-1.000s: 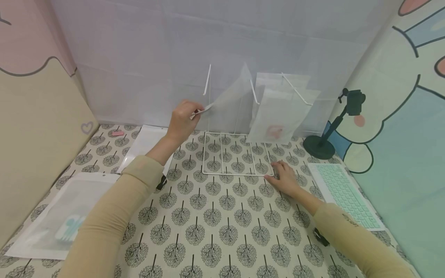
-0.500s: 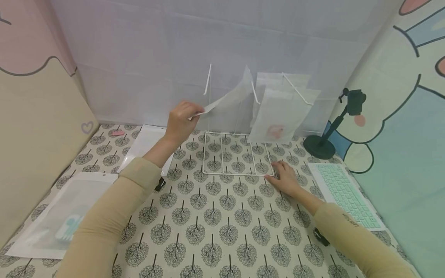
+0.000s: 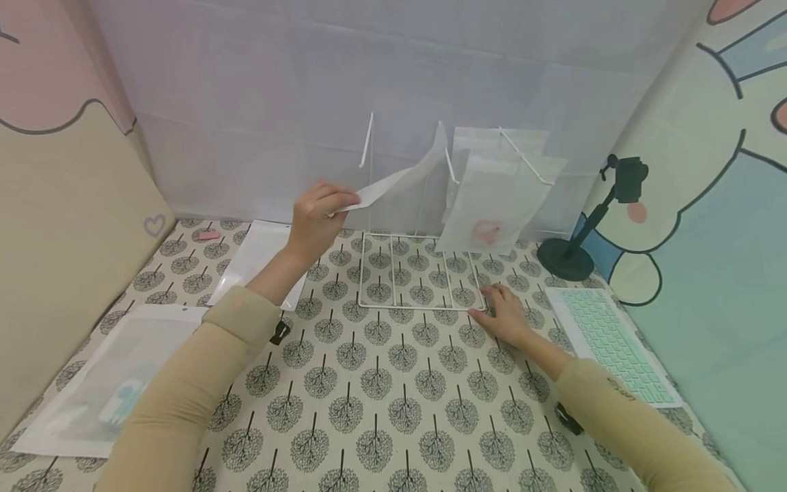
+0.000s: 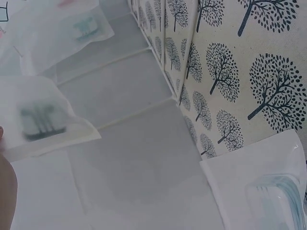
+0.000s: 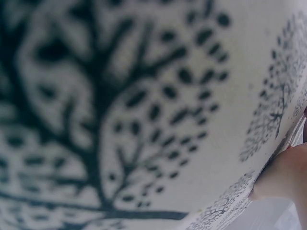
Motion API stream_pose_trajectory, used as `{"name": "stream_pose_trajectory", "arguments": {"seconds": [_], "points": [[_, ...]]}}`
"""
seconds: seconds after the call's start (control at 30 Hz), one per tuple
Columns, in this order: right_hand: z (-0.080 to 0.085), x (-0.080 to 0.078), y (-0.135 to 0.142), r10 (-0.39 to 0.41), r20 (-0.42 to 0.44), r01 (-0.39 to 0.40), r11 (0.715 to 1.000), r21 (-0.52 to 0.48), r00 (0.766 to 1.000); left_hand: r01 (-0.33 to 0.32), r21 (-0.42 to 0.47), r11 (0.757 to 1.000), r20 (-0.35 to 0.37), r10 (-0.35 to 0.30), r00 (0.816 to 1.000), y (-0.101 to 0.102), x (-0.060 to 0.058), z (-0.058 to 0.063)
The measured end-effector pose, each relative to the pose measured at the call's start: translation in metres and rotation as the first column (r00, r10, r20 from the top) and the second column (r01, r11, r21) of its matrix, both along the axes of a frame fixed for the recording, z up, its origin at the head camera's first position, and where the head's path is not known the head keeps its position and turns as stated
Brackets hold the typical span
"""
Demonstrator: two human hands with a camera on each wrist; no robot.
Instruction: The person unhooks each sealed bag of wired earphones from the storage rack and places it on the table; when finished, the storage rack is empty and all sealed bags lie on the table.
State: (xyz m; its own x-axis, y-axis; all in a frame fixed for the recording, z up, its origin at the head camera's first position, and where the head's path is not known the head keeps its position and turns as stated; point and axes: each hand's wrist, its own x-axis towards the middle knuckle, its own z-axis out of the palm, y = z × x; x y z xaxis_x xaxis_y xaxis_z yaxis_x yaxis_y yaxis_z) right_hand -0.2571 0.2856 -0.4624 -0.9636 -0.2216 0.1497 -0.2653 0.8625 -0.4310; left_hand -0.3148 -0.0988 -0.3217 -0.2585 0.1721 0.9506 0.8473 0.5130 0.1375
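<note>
My left hand pinches the near edge of a frosted zip bag, which slopes up to the middle prong of a white wire display rack. A dark green print shows through this bag in the left wrist view. More frosted bags hang from the rack's right prong, the front one with a pink print. The left prong carries nothing. My right hand rests at the front right corner of the rack's base, thumb and fingers spread around it.
A white bag lies behind my left forearm, and a larger frosted bag lies at front left. A pink piece sits at the back left. On the right are a mint keyboard and a black stand.
My left hand has drifted slightly left and down, drawing the bag's near edge with it, so the bag lies flatter. The right hand and rack stay in place.
</note>
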Motion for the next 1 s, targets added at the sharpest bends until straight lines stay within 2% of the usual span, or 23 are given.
{"name": "stream_pose_trajectory", "arguments": {"seconds": [0.3, 0.73, 1.0], "points": [[0.000, 0.000, 0.000, 0.002, 0.008, -0.002, 1.000, 0.001, 1.000, 0.013, 0.063, 0.998, 0.002, -0.013, 1.000, -0.003, 0.006, 0.001], [0.002, 0.001, 0.000, -0.014, 0.017, 0.014, 1.000, 0.013, 1.000, -0.022, 0.155, 0.988, -0.039, 0.029, 0.999, -0.008, 0.017, -0.002], [0.002, -0.001, 0.000, -0.025, 0.013, 0.025, 0.999, 0.022, 1.000, 0.034, 0.213, 0.977, -0.062, -0.021, 0.998, -0.011, 0.022, 0.001]]}}
